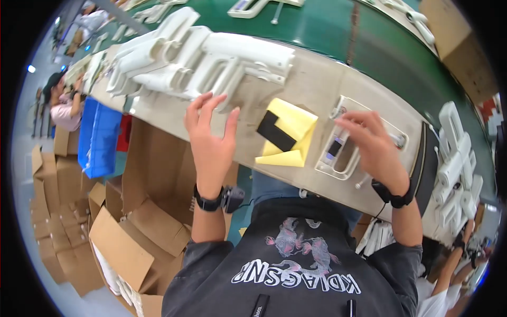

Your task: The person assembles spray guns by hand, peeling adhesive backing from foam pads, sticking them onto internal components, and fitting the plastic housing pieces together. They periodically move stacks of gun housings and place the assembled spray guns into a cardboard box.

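Observation:
My left hand (210,145) is raised over the bench's near edge with fingers spread and nothing in it. In front of it stand several white plastic gun-shaped housings (245,53). Between my hands lies a yellow backing sheet (296,119), its near edge folded, with a black L-shaped pad (275,132) on it. My right hand (372,142) is over a white handled housing (343,171); its thumb and fingers come together near the housing's far left end. Whatever they pinch, if anything, is too small to make out. A dark patch (335,147) shows inside the housing.
Beyond the bench (311,63) runs a green conveyor belt (317,24) with more white parts. More white housings (454,158) are stacked at right. A blue bin (100,137) and open cardboard boxes (142,227) stand at left. Another person (66,103) is at far left.

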`<state>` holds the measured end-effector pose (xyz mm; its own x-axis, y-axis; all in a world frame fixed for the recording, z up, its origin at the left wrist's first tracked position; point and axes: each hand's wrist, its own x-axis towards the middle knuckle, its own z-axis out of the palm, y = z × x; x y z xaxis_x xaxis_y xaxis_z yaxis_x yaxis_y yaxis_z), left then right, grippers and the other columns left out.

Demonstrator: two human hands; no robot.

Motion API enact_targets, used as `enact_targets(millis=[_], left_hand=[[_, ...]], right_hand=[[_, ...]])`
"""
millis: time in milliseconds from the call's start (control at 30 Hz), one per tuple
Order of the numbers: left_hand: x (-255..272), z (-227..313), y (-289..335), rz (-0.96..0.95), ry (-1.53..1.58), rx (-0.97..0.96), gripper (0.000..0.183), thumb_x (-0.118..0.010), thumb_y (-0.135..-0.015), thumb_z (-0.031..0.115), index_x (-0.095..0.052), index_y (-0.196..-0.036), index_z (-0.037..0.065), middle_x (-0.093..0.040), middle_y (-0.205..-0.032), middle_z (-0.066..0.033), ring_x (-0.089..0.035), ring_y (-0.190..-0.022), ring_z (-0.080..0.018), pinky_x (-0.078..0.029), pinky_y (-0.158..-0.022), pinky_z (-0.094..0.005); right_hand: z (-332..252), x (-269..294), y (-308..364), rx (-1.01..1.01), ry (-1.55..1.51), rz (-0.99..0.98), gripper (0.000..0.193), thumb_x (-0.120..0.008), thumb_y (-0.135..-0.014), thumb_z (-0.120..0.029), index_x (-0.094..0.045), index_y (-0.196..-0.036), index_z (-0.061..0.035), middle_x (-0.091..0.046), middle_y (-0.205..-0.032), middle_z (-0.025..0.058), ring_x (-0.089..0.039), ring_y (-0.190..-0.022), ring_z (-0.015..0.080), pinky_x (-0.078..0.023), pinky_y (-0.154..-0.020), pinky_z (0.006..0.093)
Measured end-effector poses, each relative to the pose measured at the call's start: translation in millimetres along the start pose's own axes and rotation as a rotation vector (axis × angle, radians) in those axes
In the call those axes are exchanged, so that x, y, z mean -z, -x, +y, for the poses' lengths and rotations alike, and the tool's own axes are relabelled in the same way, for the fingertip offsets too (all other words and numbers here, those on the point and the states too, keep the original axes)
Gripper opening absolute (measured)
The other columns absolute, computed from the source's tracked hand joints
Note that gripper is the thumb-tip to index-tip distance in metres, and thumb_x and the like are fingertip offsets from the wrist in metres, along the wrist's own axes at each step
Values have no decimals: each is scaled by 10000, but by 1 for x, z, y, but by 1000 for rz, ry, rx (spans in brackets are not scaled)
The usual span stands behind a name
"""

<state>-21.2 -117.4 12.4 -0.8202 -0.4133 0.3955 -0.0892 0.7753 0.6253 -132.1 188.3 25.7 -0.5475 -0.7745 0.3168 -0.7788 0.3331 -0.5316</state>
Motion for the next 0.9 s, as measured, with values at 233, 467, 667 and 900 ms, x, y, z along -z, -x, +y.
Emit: enact_targets(millis=[233,467,667,900], left_hand=[[-1,-20,-43,27,-174,-105,436,-741,-898,216,-612,-1288,67,-503,-1361,-166,-447,-1282,-368,-356,-1095,-475],[19,-4,-32,16,-103,-117,418,-743,-901,195,-620,-1275,57,-518,-1364,-175,-472,-1290,-365,-378,-1090,-463],[47,43,-40,53,-62,-253,414,-750,-888,139,-627,-1275,59,-532,-1397,-167,-500,-1304,-342,-385,-1101,-453],[4,96,-59,-278,20,-561,593,-783,-851,180,-563,-1395,98,-419,-1547,-151,-390,-1434,-350,-351,-1154,-445]], right_hand=[[31,-42,-139,44,132,94,486,-709,-899,-172,-557,-1338,-31,-621,-1243,219,-579,-1149,400,-444,-1036,438],[45,-75,-185,-107,88,-38,618,-766,-828,-200,-490,-1361,-53,-660,-1157,218,-618,-1088,424,-484,-964,466],[37,-8,-136,-29,47,137,564,-740,-809,-90,-491,-1315,-71,-662,-1110,208,-630,-1042,421,-508,-910,465],[21,90,-11,-38,60,141,602,-774,-733,-14,-568,-1296,-64,-661,-1240,147,-635,-1115,380,-514,-958,414]])
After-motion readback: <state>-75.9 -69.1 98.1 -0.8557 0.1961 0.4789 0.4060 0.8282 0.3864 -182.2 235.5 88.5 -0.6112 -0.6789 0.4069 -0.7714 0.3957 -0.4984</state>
